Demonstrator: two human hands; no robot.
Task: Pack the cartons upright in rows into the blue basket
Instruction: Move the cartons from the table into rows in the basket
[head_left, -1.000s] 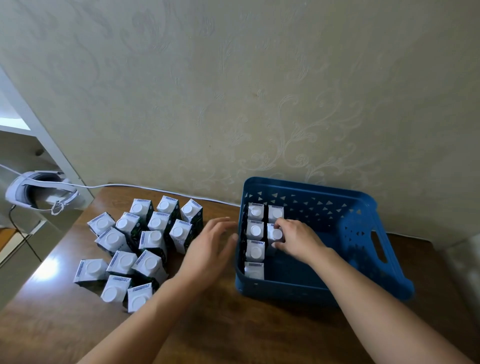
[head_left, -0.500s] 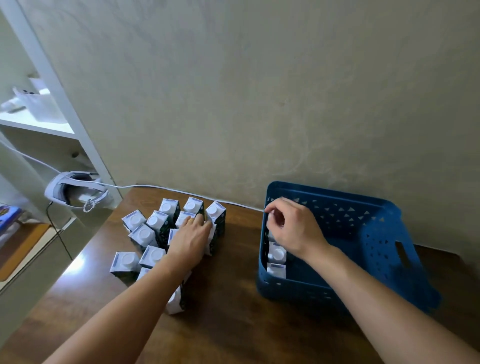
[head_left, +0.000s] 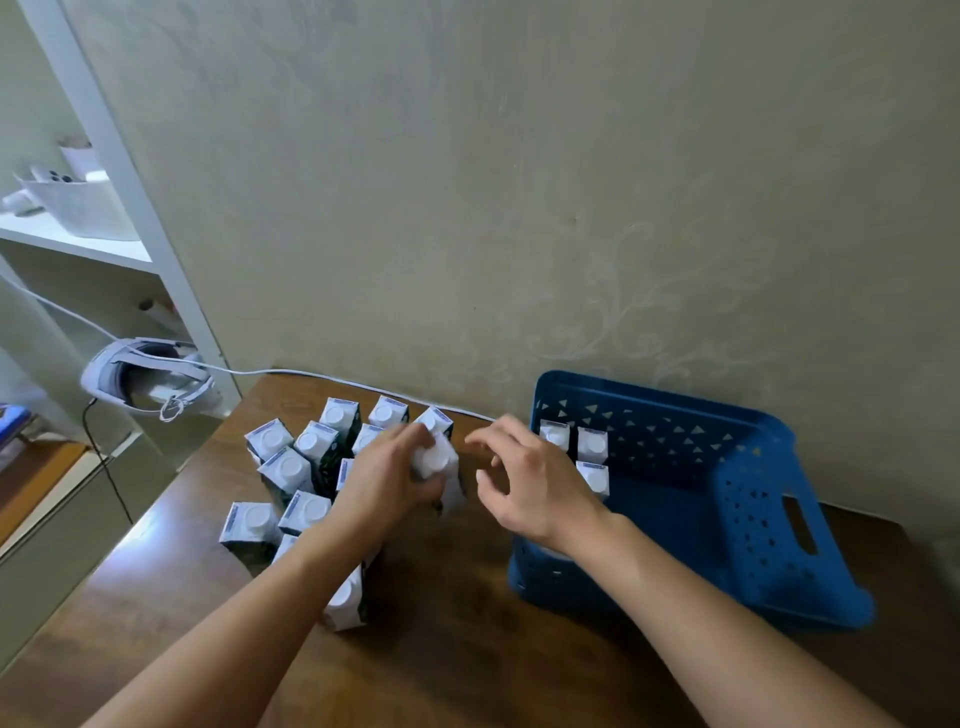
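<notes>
The blue basket (head_left: 737, 499) stands on the brown table at the right, against the wall. Upright white-topped cartons (head_left: 592, 446) fill its left side; my right forearm hides the nearer ones. A cluster of loose cartons (head_left: 291, 467) stands on the table to the left. My left hand (head_left: 384, 478) is closed around one carton (head_left: 435, 457) at the cluster's right edge, lifted slightly. My right hand (head_left: 530, 483) hovers between that carton and the basket's left wall, fingers spread, holding nothing.
A white headset (head_left: 140, 376) with a cable lies on a low ledge at the left, beside a white shelf unit (head_left: 104, 249). A white cable (head_left: 322, 376) runs along the wall behind the cartons. The wall stands close behind the basket.
My right hand has come out of the basket and moved left toward the cluster. My left hand has closed on a carton and raised it a little.
</notes>
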